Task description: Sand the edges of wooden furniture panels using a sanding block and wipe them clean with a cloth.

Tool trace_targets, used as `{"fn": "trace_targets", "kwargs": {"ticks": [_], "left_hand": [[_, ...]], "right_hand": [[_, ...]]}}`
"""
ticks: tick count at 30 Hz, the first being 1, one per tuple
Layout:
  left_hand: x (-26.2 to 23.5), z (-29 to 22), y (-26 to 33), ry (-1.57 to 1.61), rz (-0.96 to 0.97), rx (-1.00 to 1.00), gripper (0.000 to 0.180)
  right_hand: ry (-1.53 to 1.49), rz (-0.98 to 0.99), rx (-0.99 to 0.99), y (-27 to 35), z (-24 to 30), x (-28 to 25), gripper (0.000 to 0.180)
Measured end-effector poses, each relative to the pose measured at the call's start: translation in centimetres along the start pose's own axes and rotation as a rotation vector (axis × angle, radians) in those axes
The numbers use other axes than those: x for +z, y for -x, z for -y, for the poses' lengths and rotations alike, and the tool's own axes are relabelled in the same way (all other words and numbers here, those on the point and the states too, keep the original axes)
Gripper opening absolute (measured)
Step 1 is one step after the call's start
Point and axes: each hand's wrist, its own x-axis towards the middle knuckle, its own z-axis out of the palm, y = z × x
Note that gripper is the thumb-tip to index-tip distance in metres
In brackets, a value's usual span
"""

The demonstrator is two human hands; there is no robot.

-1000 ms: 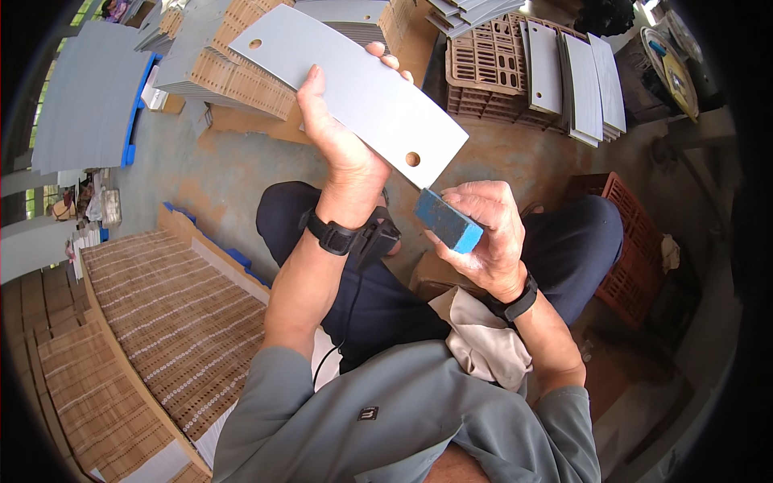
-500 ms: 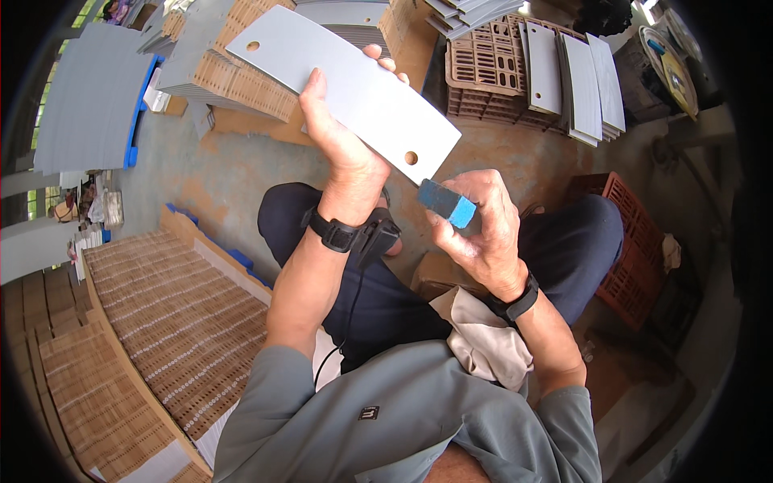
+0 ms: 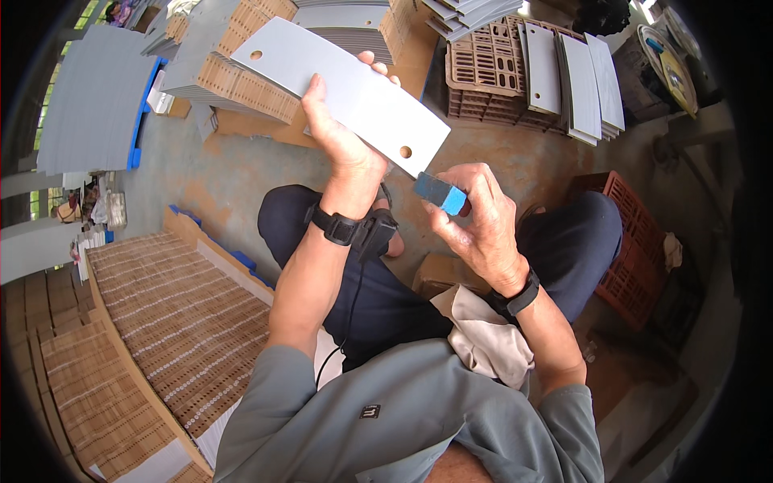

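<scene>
Flat grey rectangular panel with a round hole near each end (image 3: 338, 88) was held up in front of the seated person's knees, tilted. Looked thin, stiff, light and probably smooth, so best gripped across the width mid-length. Left hand (image 3: 338, 141) was clamped there, thumb over the face. Right hand (image 3: 475, 217) pinched a small blue block (image 3: 440, 193) just below the panel's near corner. Brown plastic crates (image 3: 491, 72) sat beyond the panel.

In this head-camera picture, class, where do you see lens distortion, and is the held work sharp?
Head view: fisheye bends the card stacks near the dark rim; the grey panel in the left hand and blue block in the right hand look sharp, evenly daylit.
</scene>
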Motion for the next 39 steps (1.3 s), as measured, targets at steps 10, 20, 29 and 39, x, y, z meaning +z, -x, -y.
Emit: {"fn": "trace_targets", "kwargs": {"ticks": [10,20,29,39], "left_hand": [[-4.0,-2.3,-2.2,-0.057,-0.053,0.044,0.062],[-6.5,-2.6,-2.0,-0.059,-0.098,-0.027,0.068],[-6.7,-1.7,-1.7,-0.178,-0.078,-0.102,0.069],[-8.8,1.3,-2.5,-0.327,-0.223,-0.168,0.060]], "right_hand": [[0.063,-0.055,0.204,0.4,-1.0,-1.0,0.030],[-0.013,-0.067,0.251,0.3,0.0,-2.0,0.031],[-0.035,-0.814,0.217,3.2,-0.8,-15.1,0.035],[0.613,-0.624,0.695,21.7,-13.9,-28.0,0.056]]}}
